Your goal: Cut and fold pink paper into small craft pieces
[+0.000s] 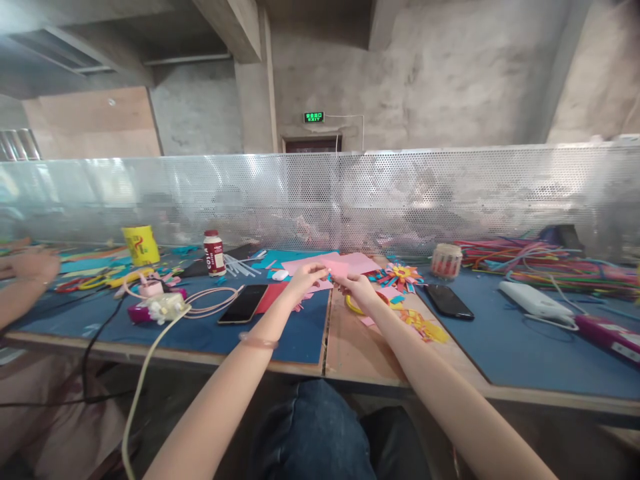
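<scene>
Jeans [320, 427] are showing lowest in view, under the table [350, 350] edge. Both forearms are reaching out over it, and a bracelet [257, 342] is sitting on the left wrist. The left hand [309, 277] is pinching the left edge of a small pink paper [338, 268], while the right hand [356, 285] is gripping its right side; the paper is hanging just above the table's middle, in front of larger pink sheets [357, 261].

A black phone [243, 303] is lying left of the hands and another phone [447, 301] to the right. A paper flower [400, 273] is resting near the right hand. Farther left, a bottle [215, 253] is standing with a red label whose white lettering seems to be reading "vico", and a yellow cup [141, 245] is carrying print too small to read. On the far wall a green sign [313, 117] is glowing "EXIT". At the left edge, another person's hand [35, 263] is working over coloured strips.
</scene>
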{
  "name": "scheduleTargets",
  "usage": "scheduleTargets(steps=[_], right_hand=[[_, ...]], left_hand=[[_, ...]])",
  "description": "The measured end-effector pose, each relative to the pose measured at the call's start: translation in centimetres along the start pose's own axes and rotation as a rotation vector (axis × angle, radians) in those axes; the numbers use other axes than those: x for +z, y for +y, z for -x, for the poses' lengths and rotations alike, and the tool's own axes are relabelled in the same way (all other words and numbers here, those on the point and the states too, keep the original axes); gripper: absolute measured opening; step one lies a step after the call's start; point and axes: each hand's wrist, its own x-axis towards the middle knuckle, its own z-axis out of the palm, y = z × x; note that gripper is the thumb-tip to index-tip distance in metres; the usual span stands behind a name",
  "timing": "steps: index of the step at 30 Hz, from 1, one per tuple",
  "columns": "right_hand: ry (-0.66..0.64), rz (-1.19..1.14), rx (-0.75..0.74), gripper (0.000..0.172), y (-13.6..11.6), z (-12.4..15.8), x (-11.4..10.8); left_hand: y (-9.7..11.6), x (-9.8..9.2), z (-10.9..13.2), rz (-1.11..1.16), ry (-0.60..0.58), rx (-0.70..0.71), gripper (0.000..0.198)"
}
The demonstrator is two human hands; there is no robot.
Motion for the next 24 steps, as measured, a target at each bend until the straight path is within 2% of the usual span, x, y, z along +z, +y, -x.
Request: scheduleTargets(steps=[10, 16, 24], right_hand=[[-0.016, 0.053, 0.007, 0.028, -0.5, 0.3, 0.3], [-0.013, 0.081, 0.006, 0.027, -0.4, 0.2, 0.2], [-0.111, -0.087, 0.032, 0.013, 0.0, 0.0, -0.2]], left_hand=[[0.5, 0.1, 0.3, 0.047, 0.090, -0.039, 0.027], [-0.1, 0.1, -0.1, 0.055, 0.069, -0.055, 0.026], [-0.5, -0.1, -0.5, -0.016, 0.143, -0.023, 0.025]])
